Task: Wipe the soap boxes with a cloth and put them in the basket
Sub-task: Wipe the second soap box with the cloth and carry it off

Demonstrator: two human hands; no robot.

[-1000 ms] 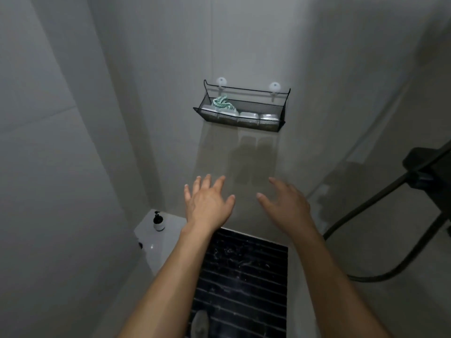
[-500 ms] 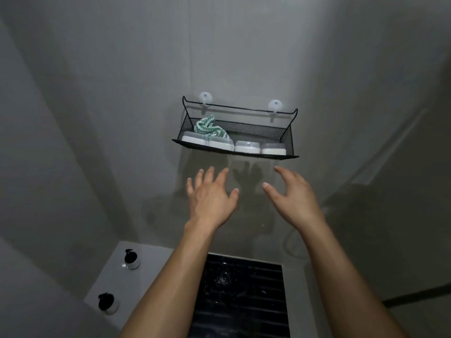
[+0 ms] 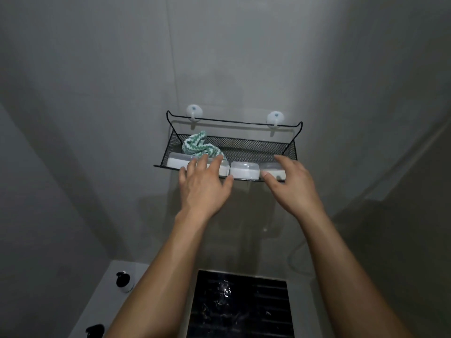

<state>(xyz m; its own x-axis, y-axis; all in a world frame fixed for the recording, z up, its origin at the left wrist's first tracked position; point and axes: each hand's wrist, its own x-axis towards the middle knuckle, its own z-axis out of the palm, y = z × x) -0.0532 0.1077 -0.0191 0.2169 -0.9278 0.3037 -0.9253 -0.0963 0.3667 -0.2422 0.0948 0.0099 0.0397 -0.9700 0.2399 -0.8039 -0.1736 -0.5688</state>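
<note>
— Head view had both hands up at the basket (image 3: 258, 145), didn't it? Where were the soap boxes?

— Lined along its front. Left hand (image 3: 203, 189), fingers spread wide and holding nothing, covered the second soap box (image 3: 223, 167); the first soap box (image 3: 179, 161) sat just left of its fingertips.

— And the right hand (image 3: 291, 185)?

— Open too, over the fourth soap box (image 3: 274, 172). Third soap box (image 3: 244, 170) lay between the hands, the cloth (image 3: 199, 146) just beyond the left fingers.
</note>
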